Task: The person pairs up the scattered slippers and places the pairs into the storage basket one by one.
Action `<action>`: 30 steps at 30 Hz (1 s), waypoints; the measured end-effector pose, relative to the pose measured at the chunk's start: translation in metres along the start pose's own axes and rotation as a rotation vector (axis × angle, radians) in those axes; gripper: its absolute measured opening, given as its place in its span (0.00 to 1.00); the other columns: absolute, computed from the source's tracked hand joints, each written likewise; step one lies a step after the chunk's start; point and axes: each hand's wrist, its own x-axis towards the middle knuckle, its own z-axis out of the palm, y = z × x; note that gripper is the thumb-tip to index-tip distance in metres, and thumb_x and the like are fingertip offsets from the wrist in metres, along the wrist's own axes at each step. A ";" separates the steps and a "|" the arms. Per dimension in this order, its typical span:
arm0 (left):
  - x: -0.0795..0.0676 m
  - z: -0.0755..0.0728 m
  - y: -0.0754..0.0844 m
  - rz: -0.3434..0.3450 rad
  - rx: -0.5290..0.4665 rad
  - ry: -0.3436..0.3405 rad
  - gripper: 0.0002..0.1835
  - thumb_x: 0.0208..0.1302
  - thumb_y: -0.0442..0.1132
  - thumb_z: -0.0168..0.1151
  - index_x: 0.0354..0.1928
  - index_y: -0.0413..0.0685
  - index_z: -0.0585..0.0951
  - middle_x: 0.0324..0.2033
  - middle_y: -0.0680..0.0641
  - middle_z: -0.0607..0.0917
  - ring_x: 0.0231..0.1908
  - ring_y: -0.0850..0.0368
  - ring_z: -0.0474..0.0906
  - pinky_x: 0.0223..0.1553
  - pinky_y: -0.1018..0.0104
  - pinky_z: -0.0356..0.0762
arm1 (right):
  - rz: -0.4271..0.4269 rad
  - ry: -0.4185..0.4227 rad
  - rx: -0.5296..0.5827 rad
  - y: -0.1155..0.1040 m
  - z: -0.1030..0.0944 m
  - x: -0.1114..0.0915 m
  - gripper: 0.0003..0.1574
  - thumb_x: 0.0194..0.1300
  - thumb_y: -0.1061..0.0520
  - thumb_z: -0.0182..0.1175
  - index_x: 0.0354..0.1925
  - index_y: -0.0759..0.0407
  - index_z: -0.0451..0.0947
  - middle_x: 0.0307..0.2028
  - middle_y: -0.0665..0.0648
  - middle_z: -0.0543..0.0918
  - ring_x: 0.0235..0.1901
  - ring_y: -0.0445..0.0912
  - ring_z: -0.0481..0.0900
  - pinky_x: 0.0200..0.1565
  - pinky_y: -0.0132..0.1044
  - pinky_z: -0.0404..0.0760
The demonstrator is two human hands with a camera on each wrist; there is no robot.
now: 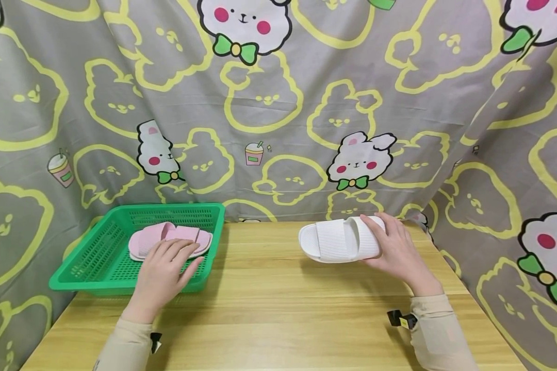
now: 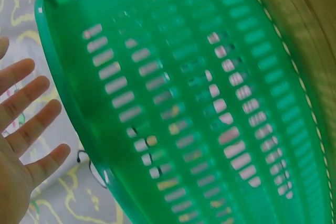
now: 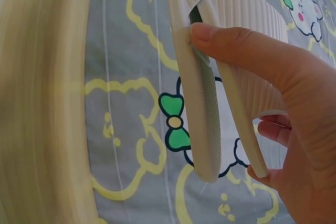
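Note:
My right hand (image 1: 394,252) grips a pair of white slippers (image 1: 331,239) at one end, above the right half of the table. In the right wrist view, the thumb of my right hand (image 3: 278,87) presses on the near slipper's edge, and the two white slippers (image 3: 197,119) sit one against the other. My left hand (image 1: 164,270) is over the front side of a green basket (image 1: 107,285), fingers loosely extended. Pink slippers (image 1: 150,232) lie inside that basket, partly hidden behind the hand. The left wrist view has my left hand (image 2: 23,124) with spread fingers, holding nothing, beside the slotted basket (image 2: 115,145).
The wooden table (image 1: 269,309) runs between both arms, with the basket at its left edge. A grey patterned curtain (image 1: 278,113) hangs behind the table and along its sides. Small black devices (image 1: 399,319) are strapped at the wrists.

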 end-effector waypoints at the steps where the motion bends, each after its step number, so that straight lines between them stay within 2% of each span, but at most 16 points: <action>1: -0.002 -0.002 -0.002 -0.006 0.005 -0.001 0.24 0.71 0.56 0.50 0.44 0.43 0.85 0.40 0.42 0.87 0.42 0.42 0.81 0.47 0.45 0.75 | 0.000 0.001 0.000 0.000 0.000 0.000 0.69 0.27 0.45 0.83 0.69 0.47 0.62 0.63 0.69 0.63 0.61 0.63 0.61 0.57 0.65 0.64; 14: -0.021 -0.017 -0.019 -0.063 0.052 0.020 0.28 0.71 0.59 0.49 0.43 0.41 0.85 0.39 0.41 0.87 0.42 0.39 0.79 0.48 0.44 0.74 | -0.009 -0.002 -0.001 0.001 0.002 0.001 0.70 0.26 0.46 0.84 0.69 0.48 0.63 0.62 0.69 0.64 0.61 0.63 0.62 0.60 0.64 0.63; 21: -0.030 -0.024 -0.026 -0.096 0.080 -0.003 0.31 0.71 0.61 0.46 0.43 0.40 0.85 0.39 0.40 0.86 0.42 0.39 0.79 0.46 0.42 0.74 | -0.007 -0.006 -0.003 0.001 0.003 0.000 0.70 0.26 0.47 0.84 0.69 0.48 0.63 0.63 0.69 0.64 0.61 0.63 0.62 0.60 0.65 0.63; 30: -0.044 -0.034 -0.041 -0.145 0.114 0.003 0.32 0.70 0.64 0.47 0.43 0.42 0.85 0.39 0.40 0.86 0.40 0.38 0.80 0.45 0.41 0.75 | -0.014 -0.006 -0.006 0.000 0.005 0.001 0.70 0.27 0.46 0.84 0.69 0.48 0.62 0.63 0.68 0.63 0.61 0.64 0.62 0.60 0.65 0.63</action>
